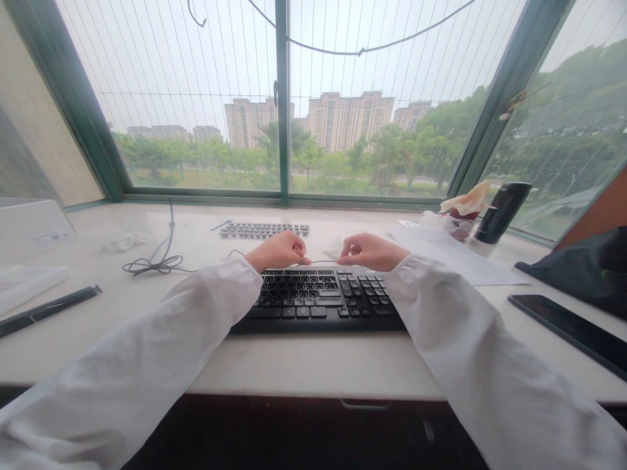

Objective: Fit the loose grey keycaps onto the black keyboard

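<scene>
A black keyboard (321, 313) lies on the white desk in front of me. Many of its letter keys lack caps, while the number pad and lower row have them. My left hand (280, 250) is closed in a pinch just behind the keyboard's back edge. Opposite it, my right hand (372, 252) also pinches, fingertips pointing left. A thin grey cable (324, 262) spans the short gap between both sets of fingertips. Loose keycaps (264, 230) stand in rows behind my left hand. A crumpled white tissue (334, 247) lies behind the gap.
Left are a bundled cable (154, 264), a dark strip-like object (49, 310) and a white box (34, 225). A paper sheet (450, 254), a black bottle (503, 212), a phone (573, 329) and a black bag (582, 267) are right. A window frame (283, 130) stands behind.
</scene>
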Demonstrator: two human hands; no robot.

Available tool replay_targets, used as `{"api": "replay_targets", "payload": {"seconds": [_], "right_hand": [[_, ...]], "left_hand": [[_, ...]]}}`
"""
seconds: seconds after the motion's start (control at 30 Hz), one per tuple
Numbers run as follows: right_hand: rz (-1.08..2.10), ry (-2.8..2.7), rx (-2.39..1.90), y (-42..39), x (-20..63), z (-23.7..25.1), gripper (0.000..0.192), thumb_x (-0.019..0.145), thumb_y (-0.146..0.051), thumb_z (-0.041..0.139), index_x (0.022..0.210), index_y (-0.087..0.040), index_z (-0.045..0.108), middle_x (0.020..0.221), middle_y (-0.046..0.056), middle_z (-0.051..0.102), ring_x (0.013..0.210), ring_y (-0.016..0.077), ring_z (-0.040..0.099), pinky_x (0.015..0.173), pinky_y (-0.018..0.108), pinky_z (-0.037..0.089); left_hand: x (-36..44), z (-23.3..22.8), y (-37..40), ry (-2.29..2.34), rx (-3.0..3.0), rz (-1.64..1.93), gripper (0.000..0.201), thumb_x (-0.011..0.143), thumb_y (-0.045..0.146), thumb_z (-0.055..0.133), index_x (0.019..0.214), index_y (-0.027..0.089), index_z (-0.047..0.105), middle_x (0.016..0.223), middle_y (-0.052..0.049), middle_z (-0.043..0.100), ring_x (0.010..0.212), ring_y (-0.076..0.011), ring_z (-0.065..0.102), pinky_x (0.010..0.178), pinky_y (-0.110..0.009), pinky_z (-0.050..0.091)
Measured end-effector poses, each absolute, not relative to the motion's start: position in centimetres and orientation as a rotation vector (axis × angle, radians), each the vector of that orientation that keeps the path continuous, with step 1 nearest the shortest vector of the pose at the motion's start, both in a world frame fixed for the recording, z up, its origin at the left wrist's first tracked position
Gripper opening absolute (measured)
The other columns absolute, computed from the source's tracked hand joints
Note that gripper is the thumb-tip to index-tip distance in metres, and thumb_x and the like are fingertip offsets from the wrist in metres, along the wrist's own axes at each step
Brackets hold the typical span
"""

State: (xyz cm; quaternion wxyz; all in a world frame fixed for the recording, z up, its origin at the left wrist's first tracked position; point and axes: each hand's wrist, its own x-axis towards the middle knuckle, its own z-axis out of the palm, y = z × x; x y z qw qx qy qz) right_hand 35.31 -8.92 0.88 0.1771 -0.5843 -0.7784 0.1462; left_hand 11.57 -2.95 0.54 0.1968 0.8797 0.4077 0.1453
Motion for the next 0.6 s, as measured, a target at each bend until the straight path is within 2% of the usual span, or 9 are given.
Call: {"api": "replay_targets", "payload": {"seconds": [0.1, 0.17, 0.3, 0.43, 0.6], "right_hand": [[0.198, -2.107, -1.792, -8.5, 35.7, 0.6, 0.027, 0.075, -0.043, 0.067, 0.081, -0.018, 0.071, 0.076, 0.002, 0.062, 0.069, 0.014, 0.053, 0.063, 0.026, 0.036], [0.099, -2.067, -1.861, -8.3, 35.9, 0.3, 0.023, 0.076, -0.04, 0.066, 0.082, -0.019, 0.071, 0.083, 0.004, 0.066, 0.075, 0.0158, 0.056, 0.066, 0.027, 0.038], [-0.008, -2.02, -1.978, -8.1, 35.9, -0.1, 0.025, 0.078, -0.044, 0.063, 0.084, -0.02, 0.071, 0.092, 0.006, 0.07, 0.086, 0.0202, 0.06, 0.071, 0.029, 0.04], [-0.064, -1.998, -2.069, -8.5, 35.5, -0.1, 0.041, 0.084, -0.057, 0.052, 0.084, -0.021, 0.071, 0.092, 0.009, 0.071, 0.085, 0.0231, 0.062, 0.069, 0.032, 0.041], [-0.12, -1.985, -2.079, -8.7, 35.1, -0.3, 0.044, 0.087, -0.058, 0.046, 0.088, -0.022, 0.072, 0.096, 0.011, 0.071, 0.09, 0.0251, 0.064, 0.072, 0.034, 0.044]], "left_hand": [[11.1, -0.1, -2.0, 1.456, 2.602, 0.515, 0.021, 0.07, 0.039, 0.069, 0.071, 0.019, 0.064, 0.071, -0.001, 0.063, 0.07, -0.0157, 0.053, 0.062, -0.027, 0.035], [10.7, -0.5, -1.3, 1.609, 2.67, 0.542, 0.014, 0.072, 0.035, 0.066, 0.074, 0.021, 0.068, 0.08, -0.003, 0.067, 0.078, -0.0187, 0.057, 0.067, -0.028, 0.039], [10.0, -0.7, -0.4, 1.719, 2.706, 0.492, 0.012, 0.074, 0.029, 0.061, 0.078, 0.024, 0.071, 0.087, -0.004, 0.07, 0.087, -0.0238, 0.06, 0.075, -0.032, 0.044], [9.6, -0.3, -0.2, 1.765, 2.708, 0.454, 0.014, 0.074, 0.025, 0.058, 0.08, 0.024, 0.071, 0.09, -0.005, 0.07, 0.088, -0.0253, 0.061, 0.076, -0.034, 0.045], [9.3, 0.1, 0.4, 1.794, 2.693, 0.346, 0.022, 0.074, 0.035, 0.062, 0.09, 0.024, 0.071, 0.094, -0.006, 0.071, 0.092, -0.0257, 0.062, 0.079, -0.034, 0.046]]}}
